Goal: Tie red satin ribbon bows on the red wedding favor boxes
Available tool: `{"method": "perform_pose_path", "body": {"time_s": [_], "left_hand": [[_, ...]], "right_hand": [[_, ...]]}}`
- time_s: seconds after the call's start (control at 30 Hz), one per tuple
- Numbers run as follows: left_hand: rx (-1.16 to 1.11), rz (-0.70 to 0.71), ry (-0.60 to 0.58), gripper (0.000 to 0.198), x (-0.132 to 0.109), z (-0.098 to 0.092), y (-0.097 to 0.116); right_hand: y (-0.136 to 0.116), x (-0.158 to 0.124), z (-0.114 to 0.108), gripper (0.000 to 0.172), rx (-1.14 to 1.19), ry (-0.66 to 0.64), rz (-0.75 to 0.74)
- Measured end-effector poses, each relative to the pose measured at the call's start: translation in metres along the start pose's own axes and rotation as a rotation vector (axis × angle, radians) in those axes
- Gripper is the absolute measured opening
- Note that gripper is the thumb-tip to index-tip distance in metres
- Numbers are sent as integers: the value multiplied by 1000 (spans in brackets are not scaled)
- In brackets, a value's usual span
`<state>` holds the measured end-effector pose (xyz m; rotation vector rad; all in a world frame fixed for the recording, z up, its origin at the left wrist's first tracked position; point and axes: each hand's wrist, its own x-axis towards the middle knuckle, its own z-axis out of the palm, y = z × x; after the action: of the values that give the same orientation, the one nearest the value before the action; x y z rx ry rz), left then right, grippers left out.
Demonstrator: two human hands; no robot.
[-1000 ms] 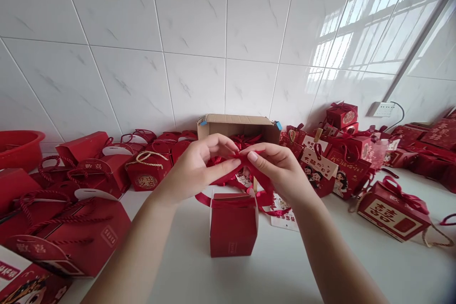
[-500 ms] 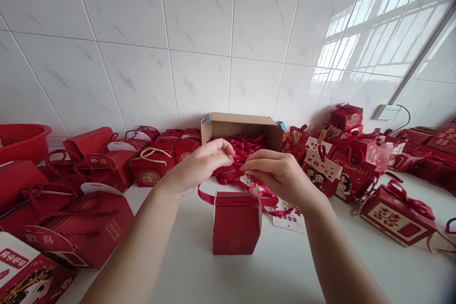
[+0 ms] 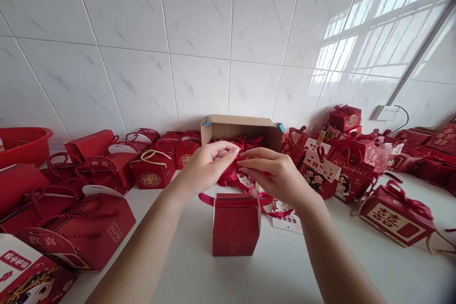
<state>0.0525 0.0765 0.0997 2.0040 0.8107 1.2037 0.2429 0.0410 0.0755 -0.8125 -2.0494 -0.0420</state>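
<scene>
A small red gift box [image 3: 236, 230] stands upright on the white table right in front of me. Red ribbon [image 3: 206, 198] loops out on both sides of its top, and more of it lies on the right. Above the box, my left hand [image 3: 208, 165] pinches the ribbon with thumb and fingertips. Close beside it, my right hand [image 3: 274, 169] is also closed on ribbon, its fingertips nearly touching the left ones. The exact grip is partly hidden behind the fingers. A white printed card [image 3: 288, 222] lies under the ribbon to the right.
Behind my hands an open cardboard box [image 3: 242, 119] holds a heap of red ribbon. Red gift boxes with cord handles [image 3: 151, 173] crowd the left, near a red basin [image 3: 26, 147]. More decorated boxes [image 3: 397, 213] stand on the right. A tiled wall [image 3: 199, 85] closes the back.
My left hand's fingertips have moved right and closed up against the right hand's fingertips. The right hand has shifted slightly left. The gift box stays in place.
</scene>
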Motion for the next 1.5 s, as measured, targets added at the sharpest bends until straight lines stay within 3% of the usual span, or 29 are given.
{"method": "perform_pose_path", "body": {"time_s": [0.1, 0.23, 0.47, 0.63, 0.77, 0.9, 1.1, 1.23, 1.5], "left_hand": [[205, 37, -58, 29, -9, -4, 9], [439, 229, 25, 28, -25, -10, 12], [754, 485, 159, 26, -50, -27, -6], [861, 536, 168, 18, -58, -41, -20], [819, 480, 176, 8, -62, -49, -33], [823, 384, 207, 12, -71, -55, -50], [749, 197, 107, 20, -95, -54, -83], [675, 95, 70, 23, -105, -46, -91], [637, 8, 53, 25, -106, -47, -102]], "right_hand": [[-4, 0, -6, 24, 34, 64, 19], [-13, -2, -13, 21, 113, 188, 95], [-18, -24, -9, 16, 77, 239, 304], [-10, -54, -12, 22, 97, 271, 542], [-6, -79, -14, 30, 157, 302, 718], [-3, -103, -11, 32, 105, 295, 801], [4, -135, 2, 32, -62, 135, 834], [5, -144, 6, 31, -61, 58, 874], [7, -150, 4, 30, -103, 34, 935]]}}
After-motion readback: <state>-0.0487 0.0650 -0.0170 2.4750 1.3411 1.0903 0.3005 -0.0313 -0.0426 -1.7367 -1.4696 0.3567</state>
